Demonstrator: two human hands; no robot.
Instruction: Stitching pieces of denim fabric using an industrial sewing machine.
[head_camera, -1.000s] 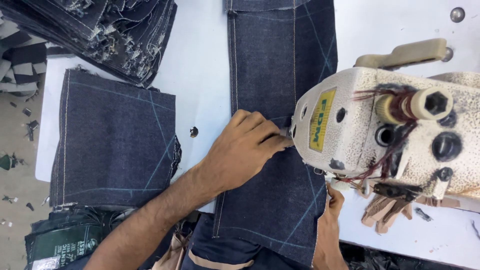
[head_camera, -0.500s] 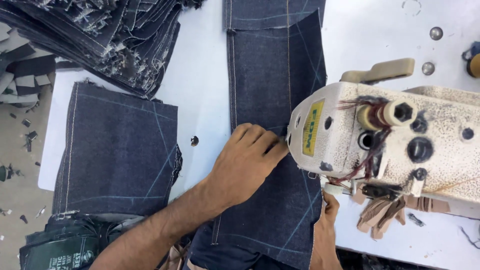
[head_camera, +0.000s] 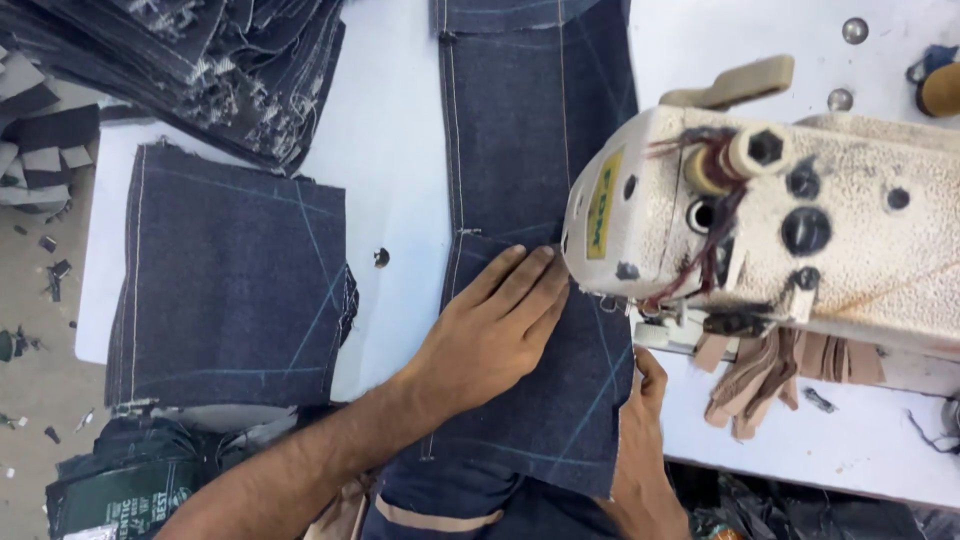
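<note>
Head view, looking down on a white sewing table (head_camera: 400, 170). At centre, left hand (head_camera: 495, 330) spread flat, palm down, fingers together and pointing toward 1 o'clock, pressing the dark denim panel (head_camera: 520, 150) onto the table just beside the cream sewing machine head (head_camera: 770, 220). At 5 o'clock, right hand (head_camera: 640, 420) pinching the panel's right edge below the machine; grip partly hidden by cloth. Panel running from 12 o'clock down past the near table edge at 6 o'clock, its left seam straight, its lower corner overhanging. Bare white tabletop open to the left of the panel, between it and a stack of cut denim pieces (head_camera: 235, 280) at 9 o'clock, that stack's lower edge reaching over the table's edge. Second, looser heap of denim (head_camera: 200, 70) at 11 o'clock. Counted: two hands, one machine, one panel under work, two piles. Tan strips (head_camera: 760, 375) hanging under the machine at 4 o'clock.
</note>
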